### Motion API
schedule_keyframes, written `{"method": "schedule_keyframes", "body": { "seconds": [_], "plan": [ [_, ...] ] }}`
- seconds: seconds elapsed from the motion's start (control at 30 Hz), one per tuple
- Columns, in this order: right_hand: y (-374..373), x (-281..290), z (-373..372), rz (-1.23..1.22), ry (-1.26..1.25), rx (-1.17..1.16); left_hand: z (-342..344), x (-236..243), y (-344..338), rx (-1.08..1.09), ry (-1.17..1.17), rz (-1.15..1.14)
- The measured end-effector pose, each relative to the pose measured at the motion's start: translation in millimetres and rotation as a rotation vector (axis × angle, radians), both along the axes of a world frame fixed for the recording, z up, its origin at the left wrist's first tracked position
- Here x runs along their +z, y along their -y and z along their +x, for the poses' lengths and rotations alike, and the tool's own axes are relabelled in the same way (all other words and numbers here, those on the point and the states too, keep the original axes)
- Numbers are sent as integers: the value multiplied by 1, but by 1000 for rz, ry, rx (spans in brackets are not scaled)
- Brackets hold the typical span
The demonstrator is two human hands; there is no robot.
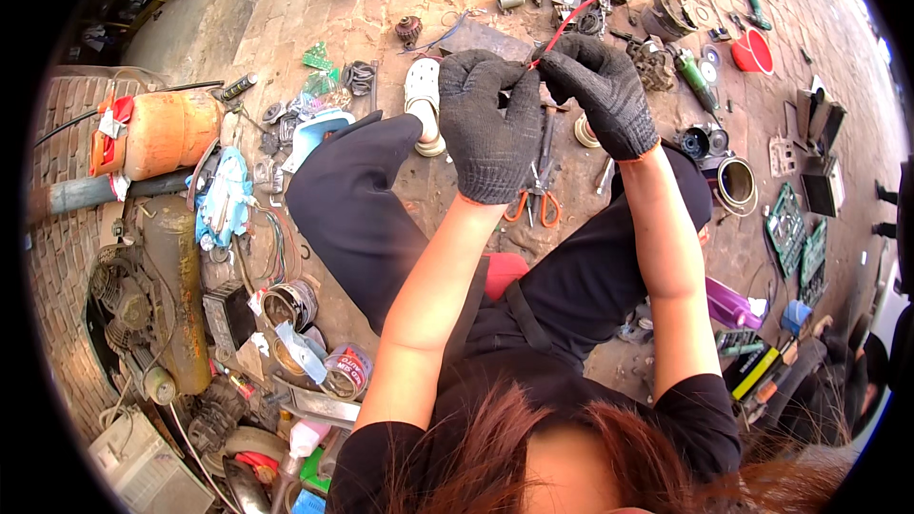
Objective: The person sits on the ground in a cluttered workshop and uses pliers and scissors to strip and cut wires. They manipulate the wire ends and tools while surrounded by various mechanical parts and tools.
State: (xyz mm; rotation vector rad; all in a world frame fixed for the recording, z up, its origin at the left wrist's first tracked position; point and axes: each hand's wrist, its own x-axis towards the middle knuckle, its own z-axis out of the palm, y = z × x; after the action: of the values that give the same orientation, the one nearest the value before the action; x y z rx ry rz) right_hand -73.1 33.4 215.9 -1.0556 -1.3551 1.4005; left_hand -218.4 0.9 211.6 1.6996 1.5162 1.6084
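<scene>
Dark grey knit gloves cover both hands, which are held up in front of me with their fingertips almost meeting. My right hand is closed in a pinch on a thin red wire; its free length curves up and away to the right. At the near end of the wire, the thumb and fingers of my left hand are also pinched together on it. The very tip between the fingers is too small to make out. On the ground below the hands lie orange-handled scissors and a dark-handled tool.
An orange gas cylinder lies by the brick wall at left, above open paint cans. To the right are a green angle grinder, a red bowl and green tool cases. Metal parts are scattered ahead.
</scene>
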Motion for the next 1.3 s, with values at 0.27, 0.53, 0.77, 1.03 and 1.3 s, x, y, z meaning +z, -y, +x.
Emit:
{"method": "schedule_keyframes", "body": {
  "seconds": [0.27, 0.53, 0.77, 1.03, 1.3],
  "plan": [
    [-1, -14, -8, 89, 13, -88, 4, -17, -4, -63, 44, -192],
    [-18, -55, -6, 68, 195, -256, 29, -26, -15, -38, -251, -439],
    [-54, -84, -10, -138, 110, -415, 29, -86, -38, -260, 209, -377],
    [-87, -105, -7, -141, 515, -689, 42, -70, -18, -182, 211, -416],
    [-137, -112, 62, -326, 708, -868, 26, -63, 40, -286, 385, -530]
  ]
}}
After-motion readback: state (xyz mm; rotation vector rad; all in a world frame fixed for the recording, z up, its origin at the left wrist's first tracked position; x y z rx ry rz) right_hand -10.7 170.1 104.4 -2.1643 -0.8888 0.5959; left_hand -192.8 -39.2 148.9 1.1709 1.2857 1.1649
